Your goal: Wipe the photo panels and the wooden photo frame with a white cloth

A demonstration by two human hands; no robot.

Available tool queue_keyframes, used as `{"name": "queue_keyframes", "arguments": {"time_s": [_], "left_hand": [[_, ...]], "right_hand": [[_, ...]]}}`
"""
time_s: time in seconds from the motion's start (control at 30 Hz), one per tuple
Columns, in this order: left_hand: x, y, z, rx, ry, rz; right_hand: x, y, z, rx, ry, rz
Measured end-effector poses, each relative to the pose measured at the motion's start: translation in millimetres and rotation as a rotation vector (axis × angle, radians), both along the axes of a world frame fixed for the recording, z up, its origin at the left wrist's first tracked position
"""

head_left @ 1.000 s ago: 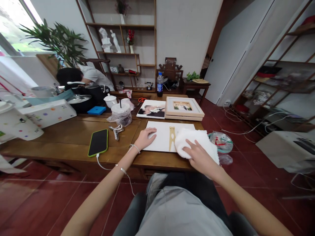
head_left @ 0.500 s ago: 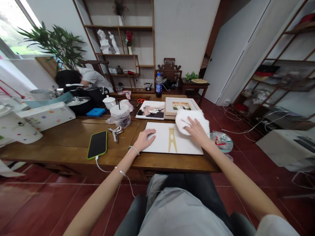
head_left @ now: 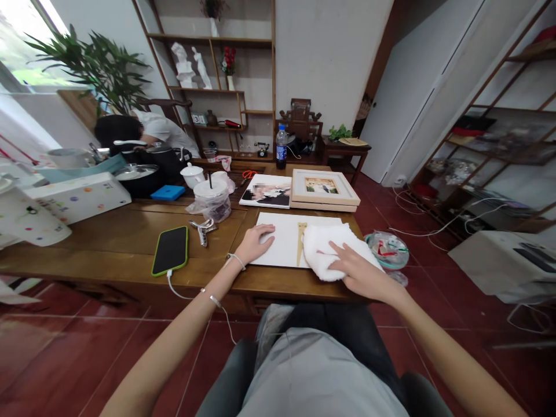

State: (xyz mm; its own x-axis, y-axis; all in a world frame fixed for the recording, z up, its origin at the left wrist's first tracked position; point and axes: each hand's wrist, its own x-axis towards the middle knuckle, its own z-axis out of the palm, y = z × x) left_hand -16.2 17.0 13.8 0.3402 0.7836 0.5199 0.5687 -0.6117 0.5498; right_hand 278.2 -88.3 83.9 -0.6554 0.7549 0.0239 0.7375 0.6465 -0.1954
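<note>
A white board (head_left: 284, 238) with a thin gold stand piece (head_left: 300, 242) on it lies flat near the front edge of the wooden table (head_left: 117, 231). My left hand (head_left: 255, 242) rests flat on the board's left end, fingers stretched out. My right hand (head_left: 356, 270) presses a white cloth (head_left: 324, 248) onto the board's right end, fingers spread on top of the cloth. Beyond the board lie a framed picture (head_left: 324, 189) and a photo print (head_left: 269, 191).
A green-cased phone (head_left: 171, 249) on a cable lies left of the board, with a metal clip (head_left: 202, 228) and a lidded plastic cup (head_left: 211, 198) behind it. Pots, boxes and a seated person (head_left: 143, 131) crowd the far left. A bottle (head_left: 281, 148) stands at the back. A clear bowl (head_left: 386, 248) sits off the right edge.
My right hand slid the cloth from the board's near right corner up to its far right corner, then back down to the near right. The left hand stayed put.
</note>
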Motion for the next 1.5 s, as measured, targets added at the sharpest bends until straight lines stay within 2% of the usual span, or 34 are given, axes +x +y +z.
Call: {"name": "queue_keyframes", "arguments": {"time_s": [0.1, 0.17, 0.33, 0.47, 0.63, 0.73, 0.83, 1.1, 1.2, 1.33, 1.5], "left_hand": [[0.2, -0.4, 0.5, 0.002, 0.007, 0.004], [0.2, -0.5, 0.6, 0.007, 0.009, 0.004], [-0.3, -0.2, 0.2, 0.005, 0.010, 0.003], [-1.0, -0.1, 0.3, 0.002, 0.014, 0.011], [-1.6, 0.1, -0.4, 0.002, 0.020, 0.006], [-1.8, 0.3, -0.9, 0.001, 0.013, -0.002], [-1.7, -0.1, -0.2, -0.002, 0.001, -0.007], [-1.2, -1.8, 2.0, -0.011, 0.000, -0.004], [-1.3, -1.5, 1.1, -0.008, -0.002, -0.004], [-0.9, -1.4, 0.6, -0.006, 0.011, 0.000], [-0.6, -1.5, 2.0, -0.005, 0.020, 0.004]], "right_hand": [[0.6, -10.1, 4.3, -0.048, -0.009, 0.011], [1.3, -5.0, 2.5, -0.064, 0.000, -0.005], [-4.1, 36.8, -19.0, 0.007, 0.116, -0.130], [-22.9, 74.0, -34.1, 0.087, 0.220, -0.251], [-49.6, 99.7, -34.2, 0.129, 0.159, -0.171], [-55.9, 99.6, -30.9, 0.152, 0.099, -0.114], [-53.9, 87.3, -23.8, 0.124, 0.055, -0.028], [-47.2, 22.2, 14.8, -0.174, -0.039, 0.163], [-47.8, 7.7, 21.9, -0.234, -0.032, 0.186], [-43.7, 17.4, 14.6, -0.241, 0.016, 0.182], [-39.5, 63.4, -9.2, -0.131, 0.092, 0.118]]}}
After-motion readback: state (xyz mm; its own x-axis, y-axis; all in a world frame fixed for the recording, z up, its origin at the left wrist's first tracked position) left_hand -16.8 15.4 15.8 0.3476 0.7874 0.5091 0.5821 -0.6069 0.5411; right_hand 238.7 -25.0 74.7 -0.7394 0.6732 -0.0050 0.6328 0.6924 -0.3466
